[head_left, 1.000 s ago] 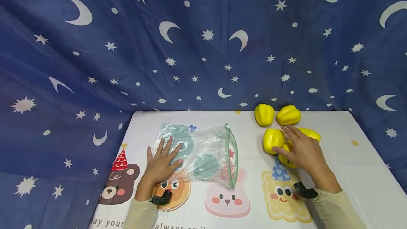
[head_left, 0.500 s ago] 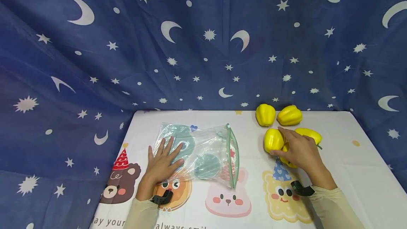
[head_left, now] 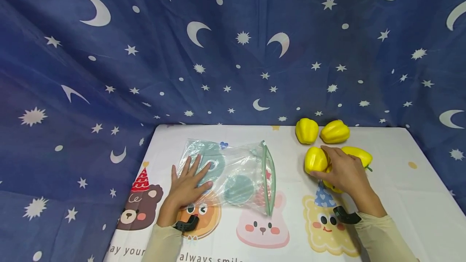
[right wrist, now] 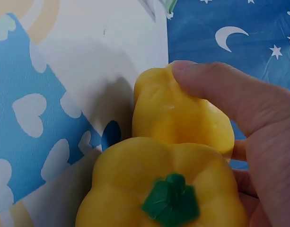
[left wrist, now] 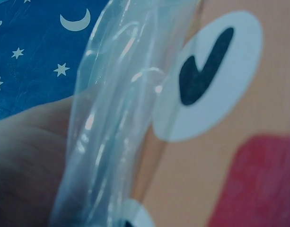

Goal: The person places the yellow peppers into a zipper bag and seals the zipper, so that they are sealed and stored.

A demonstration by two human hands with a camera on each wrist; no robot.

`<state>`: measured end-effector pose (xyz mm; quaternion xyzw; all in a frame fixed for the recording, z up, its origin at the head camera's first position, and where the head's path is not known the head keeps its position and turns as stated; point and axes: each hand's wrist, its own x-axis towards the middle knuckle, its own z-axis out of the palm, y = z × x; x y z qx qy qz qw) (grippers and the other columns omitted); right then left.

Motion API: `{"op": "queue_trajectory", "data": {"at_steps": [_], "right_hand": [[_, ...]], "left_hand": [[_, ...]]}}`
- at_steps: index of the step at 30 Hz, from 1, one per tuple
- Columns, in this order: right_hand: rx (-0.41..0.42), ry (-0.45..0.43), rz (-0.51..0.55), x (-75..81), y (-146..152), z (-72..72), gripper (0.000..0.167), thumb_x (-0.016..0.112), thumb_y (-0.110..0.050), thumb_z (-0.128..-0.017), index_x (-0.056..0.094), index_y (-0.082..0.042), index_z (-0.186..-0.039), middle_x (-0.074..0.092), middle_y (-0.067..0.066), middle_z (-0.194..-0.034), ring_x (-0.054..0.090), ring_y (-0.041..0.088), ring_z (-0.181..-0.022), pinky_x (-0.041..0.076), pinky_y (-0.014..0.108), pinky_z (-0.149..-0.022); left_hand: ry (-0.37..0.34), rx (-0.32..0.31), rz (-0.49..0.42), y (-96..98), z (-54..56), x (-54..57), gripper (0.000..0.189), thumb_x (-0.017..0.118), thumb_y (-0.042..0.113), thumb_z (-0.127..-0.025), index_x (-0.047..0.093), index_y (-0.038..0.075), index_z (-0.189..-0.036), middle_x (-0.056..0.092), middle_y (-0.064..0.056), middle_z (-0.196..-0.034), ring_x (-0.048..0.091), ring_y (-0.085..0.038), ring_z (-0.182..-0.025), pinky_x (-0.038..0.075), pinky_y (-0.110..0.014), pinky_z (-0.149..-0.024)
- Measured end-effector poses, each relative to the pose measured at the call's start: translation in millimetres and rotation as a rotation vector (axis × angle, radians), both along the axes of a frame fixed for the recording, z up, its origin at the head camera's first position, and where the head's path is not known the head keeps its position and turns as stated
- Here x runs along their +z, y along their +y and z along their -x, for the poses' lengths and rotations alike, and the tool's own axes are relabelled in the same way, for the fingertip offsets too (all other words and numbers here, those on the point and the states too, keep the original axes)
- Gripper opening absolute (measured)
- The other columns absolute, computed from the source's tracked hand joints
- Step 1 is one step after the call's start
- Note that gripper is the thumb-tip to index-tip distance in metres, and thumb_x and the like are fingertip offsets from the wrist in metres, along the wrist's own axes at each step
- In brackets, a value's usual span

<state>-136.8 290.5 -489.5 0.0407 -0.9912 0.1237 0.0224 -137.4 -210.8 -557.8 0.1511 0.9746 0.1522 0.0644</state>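
Observation:
My left hand (head_left: 187,185) lies with spread fingers on a clear zip bag (head_left: 238,161), which is flat on the table and has a green zip edge at its right end. My right hand (head_left: 344,171) grips a yellow bell pepper (head_left: 314,160) between thumb and fingers. In the right wrist view, the thumb presses on that pepper's side, and a second yellow bell pepper (right wrist: 135,179) with a green stem sits in front of it. Another yellow pepper (head_left: 358,155) rests just beyond the right hand, partly covered by it. The left wrist view shows crinkled bag plastic (left wrist: 107,123) beside the hand.
Two more yellow bell peppers, one on the left (head_left: 307,131) and one on the right (head_left: 335,132), sit near the table's back edge. A white cloth with cartoon prints (head_left: 393,181) covers the table. Behind it hangs a blue curtain (head_left: 233,51) with moons and stars.
My right hand has moved slightly left and closed its thumb and fingers around the bell pepper. The left hand stays on the bag; the head view has shifted slightly.

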Motion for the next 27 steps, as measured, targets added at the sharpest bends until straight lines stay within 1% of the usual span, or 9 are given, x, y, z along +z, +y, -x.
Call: {"op": "queue_trajectory", "data": {"at_steps": [6, 11, 15, 19, 23, 27], "right_hand": [[0.025, 0.051, 0.041, 0.4, -1, -4.1, 0.100, 0.088, -0.056, -0.072, 0.051, 0.000, -0.145, 0.062, 0.030, -0.129, 0.062, 0.052, -0.109, 0.047, 0.067, -0.095], [0.040, 0.069, 0.066, -0.1, -5, -6.9, 0.097, 0.089, -0.058, -0.071, 0.053, -0.001, -0.141, 0.064, 0.029, -0.128, 0.062, 0.050, -0.109, 0.046, 0.066, -0.098], [0.056, 0.073, 0.091, 1.6, -9, -10.7, 0.096, 0.088, -0.059, -0.071, 0.054, -0.002, -0.141, 0.064, 0.028, -0.126, 0.065, 0.046, -0.102, 0.050, 0.062, -0.092], [0.068, 0.089, 0.110, 4.8, -15, -13.2, 0.096, 0.087, -0.060, -0.072, 0.053, -0.004, -0.142, 0.062, 0.027, -0.130, 0.067, 0.044, -0.099, 0.054, 0.060, -0.085], [0.091, 0.112, 0.136, 5.2, -22, -14.9, 0.096, 0.087, -0.059, -0.072, 0.053, -0.004, -0.143, 0.062, 0.025, -0.134, 0.066, 0.046, -0.107, 0.054, 0.060, -0.089], [0.113, 0.107, 0.189, 3.8, -30, -16.7, 0.098, 0.087, -0.060, -0.071, 0.053, -0.002, -0.144, 0.062, 0.025, -0.134, 0.063, 0.045, -0.116, 0.053, 0.061, -0.096]], "left_hand": [[-0.005, 0.001, 0.006, 0.4, -0.3, 1.7, 0.072, 0.044, 0.071, -0.097, 0.026, 0.042, -0.160, 0.004, 0.001, -0.174, -0.005, -0.035, -0.161, -0.012, -0.076, -0.116], [0.006, -0.001, 0.007, 0.7, -0.8, 2.9, 0.071, 0.047, 0.070, -0.097, 0.028, 0.041, -0.160, 0.005, 0.000, -0.174, -0.004, -0.036, -0.161, -0.011, -0.077, -0.116], [0.004, 0.000, 0.003, 1.1, -1.2, 3.9, 0.071, 0.048, 0.069, -0.097, 0.029, 0.041, -0.160, 0.005, 0.000, -0.174, -0.003, -0.035, -0.161, -0.011, -0.077, -0.116], [0.008, -0.002, -0.006, 1.3, -1.0, 2.7, 0.071, 0.048, 0.069, -0.097, 0.029, 0.041, -0.160, 0.007, 0.000, -0.174, -0.003, -0.036, -0.161, -0.011, -0.077, -0.116], [0.014, -0.003, -0.004, 0.8, -0.6, -0.4, 0.071, 0.047, 0.070, -0.097, 0.029, 0.041, -0.160, 0.007, 0.000, -0.174, -0.003, -0.036, -0.161, -0.010, -0.077, -0.116], [0.024, -0.008, -0.006, 0.6, -1.1, -0.7, 0.071, 0.047, 0.070, -0.097, 0.029, 0.041, -0.160, 0.007, -0.001, -0.174, -0.001, -0.037, -0.160, -0.009, -0.078, -0.116]]}}
